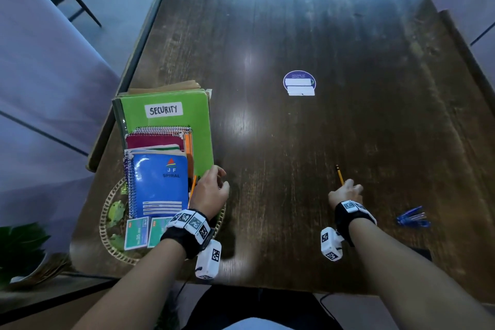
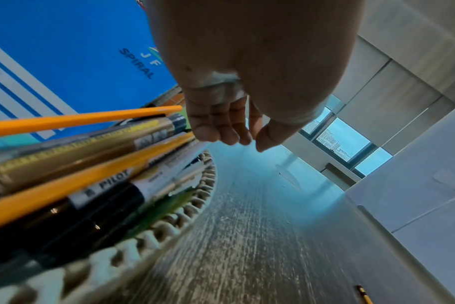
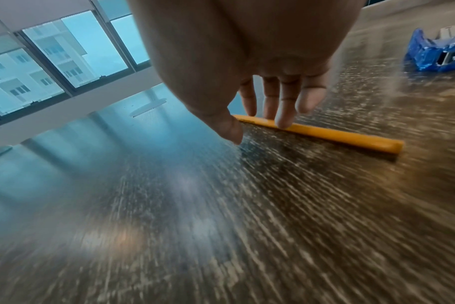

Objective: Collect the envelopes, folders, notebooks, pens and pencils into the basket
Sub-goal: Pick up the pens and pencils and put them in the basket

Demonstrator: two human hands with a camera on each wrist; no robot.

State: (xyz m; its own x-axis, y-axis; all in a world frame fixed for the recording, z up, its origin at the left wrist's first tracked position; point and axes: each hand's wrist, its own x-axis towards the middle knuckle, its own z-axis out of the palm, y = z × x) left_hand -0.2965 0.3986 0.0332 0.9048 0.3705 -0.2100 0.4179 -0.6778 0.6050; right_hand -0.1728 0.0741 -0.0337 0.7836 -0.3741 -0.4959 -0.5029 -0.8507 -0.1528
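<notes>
With the right hand (image 3: 247, 67) reaching fingers spread onto the yellow pencil (image 3: 333, 135) lying flat on the table (image 1: 294, 142) right of the basket (image 1: 107, 225), and the left hand (image 1: 210, 193) loosely curled and empty, the pencil may roll away under fingertip pressure.

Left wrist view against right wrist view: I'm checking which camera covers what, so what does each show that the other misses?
Only the left wrist view shows the basket rim, the pens and pencils lying in it, the blue spiral notebook and the left hand, its fingers relaxed and holding nothing. Only the right wrist view shows the right hand with fingertips on the pencil, and the blue stapler beyond. Both show the wooden table, the windows and the loose yellow pencil, small at the left view's lower edge.
</notes>
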